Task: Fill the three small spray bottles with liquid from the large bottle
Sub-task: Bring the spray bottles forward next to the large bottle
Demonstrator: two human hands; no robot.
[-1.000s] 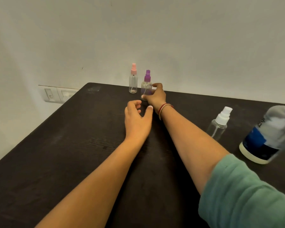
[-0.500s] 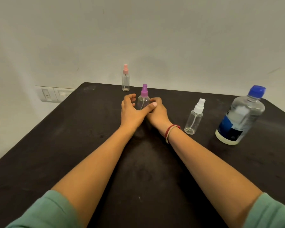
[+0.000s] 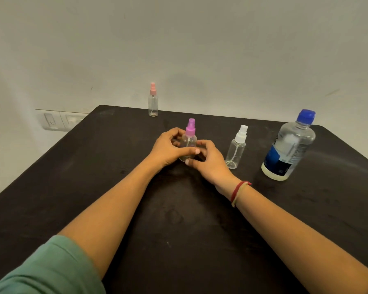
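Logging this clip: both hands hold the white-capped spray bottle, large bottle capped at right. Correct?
No: in the head view the left hand and right hand hold the purple-capped spray bottle, not the white-capped bottle. Rest stands.

We count three small spray bottles: pink-capped bottle (image 3: 153, 102) far, purple-capped bottle (image 3: 189, 142) centre, white-capped bottle (image 3: 236, 149) right. One large bottle (image 3: 289, 149), rightmost. Two hands: left hand (image 3: 168, 149), right hand (image 3: 208, 161). One table (image 3: 94, 187). One switch plate (image 3: 57, 122), left. One wristband (image 3: 238, 193).
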